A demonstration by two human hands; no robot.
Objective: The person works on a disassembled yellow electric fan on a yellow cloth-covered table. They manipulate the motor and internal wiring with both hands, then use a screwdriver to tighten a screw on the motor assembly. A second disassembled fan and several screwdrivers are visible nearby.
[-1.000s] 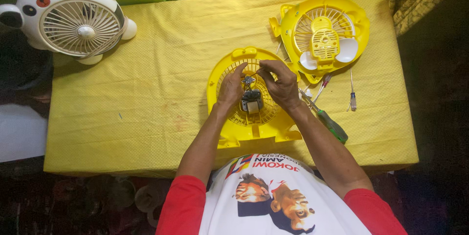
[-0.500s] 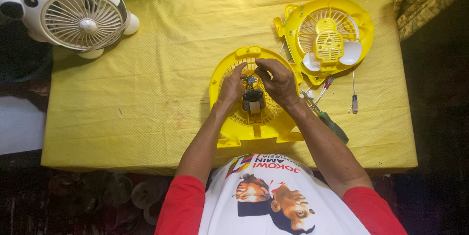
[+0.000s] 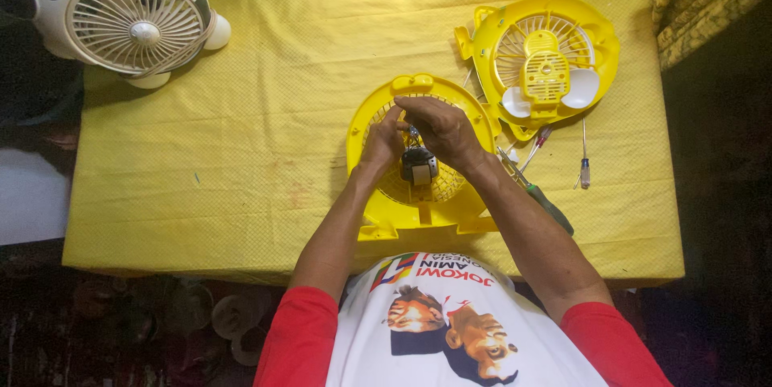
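While both hands sit over the middle of the yellow fan shell (image 3: 418, 202), the left hand (image 3: 384, 139) has its fingers curled narrow against the grille, and the right hand (image 3: 441, 129) arches over the top of the small dark motor (image 3: 418, 166). Fingertips of both meet just above the motor, around something tiny, probably a wire or screw, but it's too small to say, so I can't tell what the pinch actually holds. The motor sits in the centre of the shell's round grille, and the shell lies flat near the front edge of the table, on the yellow cloth (image 3: 265, 146).

Just right of the right forearm there's a green-handled screwdriver (image 3: 547, 206), with a thinner screwdriver (image 3: 585, 158) further out. The other yellow fan half (image 3: 547, 61) lies at the back right, almost touching the shell. A white panda-shaped fan (image 3: 133, 21) stands well apart at the back left corner.
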